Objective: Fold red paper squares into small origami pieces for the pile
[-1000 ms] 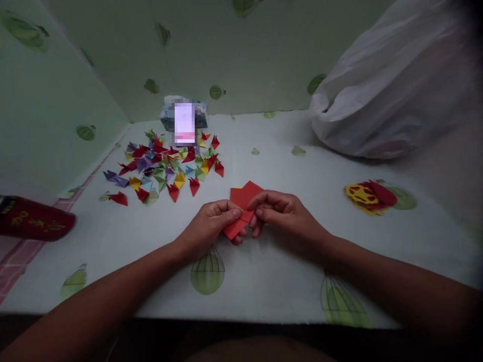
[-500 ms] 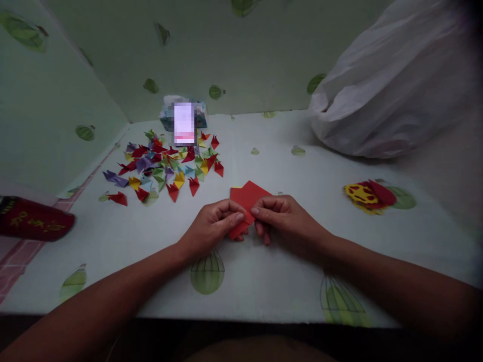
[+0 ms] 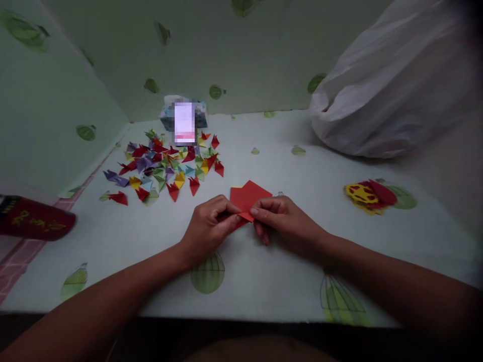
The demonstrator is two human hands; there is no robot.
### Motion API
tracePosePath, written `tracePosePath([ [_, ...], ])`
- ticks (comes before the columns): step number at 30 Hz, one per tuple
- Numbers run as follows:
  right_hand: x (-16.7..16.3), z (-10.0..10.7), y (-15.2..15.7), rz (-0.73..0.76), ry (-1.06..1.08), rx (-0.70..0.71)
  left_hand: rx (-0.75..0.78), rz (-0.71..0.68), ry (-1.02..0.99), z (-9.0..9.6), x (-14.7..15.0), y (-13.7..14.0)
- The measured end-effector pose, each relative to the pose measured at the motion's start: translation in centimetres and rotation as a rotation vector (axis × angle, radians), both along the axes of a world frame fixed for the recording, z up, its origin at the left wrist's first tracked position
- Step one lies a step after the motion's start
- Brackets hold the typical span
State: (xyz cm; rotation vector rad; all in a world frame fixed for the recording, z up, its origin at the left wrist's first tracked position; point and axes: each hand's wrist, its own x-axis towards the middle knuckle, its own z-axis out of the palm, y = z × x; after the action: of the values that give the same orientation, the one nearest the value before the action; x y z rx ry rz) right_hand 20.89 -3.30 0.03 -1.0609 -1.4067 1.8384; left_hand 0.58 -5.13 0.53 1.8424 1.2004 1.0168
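Red square paper (image 3: 249,193) sits in front of me at mid-table, in layers turned at different angles, with a thin yellow edge at its upper left. Along its near edge runs a brighter orange-red folded strip. My left hand (image 3: 211,221) pinches that strip from the left between thumb and fingers. From the right, my right hand (image 3: 281,211) pinches it too, its thumb on top and the lower fingers curled beneath. I cannot tell how many sheets lie under the fold. Beyond my left hand spreads a pile of small folded paper birds (image 3: 162,166) in several colours.
A pixelated bright screen (image 3: 184,123) stands against a tissue box (image 3: 202,113) at the back. To the left lies a dark red cylinder (image 3: 41,219) with yellow lettering. At right are red and yellow cutouts (image 3: 368,195), with a large white plastic bag (image 3: 381,105) behind them.
The near corner of the red paper has been turned up into a narrow orange-red fold. My left hand has shifted slightly left and rolled; my right hand stays almost in place.
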Motion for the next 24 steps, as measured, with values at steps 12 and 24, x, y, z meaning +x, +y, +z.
tracePosePath([
  [12, 0.1, 0.48, -0.02, -0.066, -0.086, 0.04, 0.157, -0.158, 0.207, -0.24, -0.23, 0.12],
  [24, 0.13, 0.36, -0.05, -0.01, -0.034, 0.036, -0.006, -0.011, -0.037, -0.44, 0.14, -0.44],
])
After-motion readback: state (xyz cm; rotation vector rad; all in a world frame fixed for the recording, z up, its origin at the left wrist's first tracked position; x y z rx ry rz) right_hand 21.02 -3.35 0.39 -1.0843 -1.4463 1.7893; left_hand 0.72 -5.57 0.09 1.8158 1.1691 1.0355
